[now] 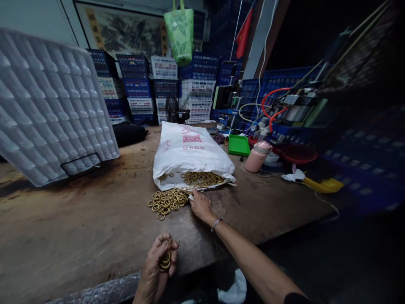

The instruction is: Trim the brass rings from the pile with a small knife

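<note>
The main risk, as I judged it, was rings slipping loose: the left hand [158, 264], low in the frame near the bench edge, held a small stack of brass rings [165, 261], and any slackening of the curled fingers could have sent them off the edge to the floor. A second risk lay at the sack [190, 153] in the middle of the frame. Its open mouth faced the person and more rings sat inside it, so a tug on it could have spilled a further heap over the bench [79, 228].

The left fingers were closed round the stack, gripping it against the palm. The right hand [200, 205], a bangle at its wrist, reached to the loose pile [167, 202] lying just below the sack's mouth; its fingers were partly bent and touched the pile's right edge, and whether they pinched a ring I could not tell.
</note>
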The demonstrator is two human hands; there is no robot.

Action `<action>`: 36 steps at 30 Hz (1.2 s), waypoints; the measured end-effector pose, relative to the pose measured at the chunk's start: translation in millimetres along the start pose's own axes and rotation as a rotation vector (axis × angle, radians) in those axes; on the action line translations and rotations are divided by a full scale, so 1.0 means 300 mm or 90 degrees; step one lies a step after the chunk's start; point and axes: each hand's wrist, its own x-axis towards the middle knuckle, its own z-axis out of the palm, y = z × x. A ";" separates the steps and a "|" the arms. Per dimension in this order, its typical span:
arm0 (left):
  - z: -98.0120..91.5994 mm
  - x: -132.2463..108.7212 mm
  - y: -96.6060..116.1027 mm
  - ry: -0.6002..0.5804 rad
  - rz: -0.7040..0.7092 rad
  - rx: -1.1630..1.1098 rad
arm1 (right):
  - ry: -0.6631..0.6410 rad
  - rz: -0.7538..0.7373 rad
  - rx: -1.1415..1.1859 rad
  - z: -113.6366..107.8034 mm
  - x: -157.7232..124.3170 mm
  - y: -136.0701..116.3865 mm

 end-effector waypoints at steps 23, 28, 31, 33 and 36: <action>-0.027 0.041 -0.016 0.038 -0.033 -0.087 | 0.011 -0.220 0.211 0.017 -0.151 0.001; -0.027 0.057 -0.007 0.042 0.037 -0.011 | -0.053 -0.232 0.325 0.014 -0.206 -0.042; -0.033 0.072 -0.022 0.082 0.086 0.071 | -0.081 -0.200 0.392 -0.004 -0.218 -0.063; -0.033 0.078 -0.031 0.121 0.109 0.136 | -0.094 -0.184 0.428 -0.015 -0.222 -0.072; -0.015 0.076 -0.028 0.148 0.130 0.243 | -0.125 -0.160 0.472 -0.019 -0.227 -0.081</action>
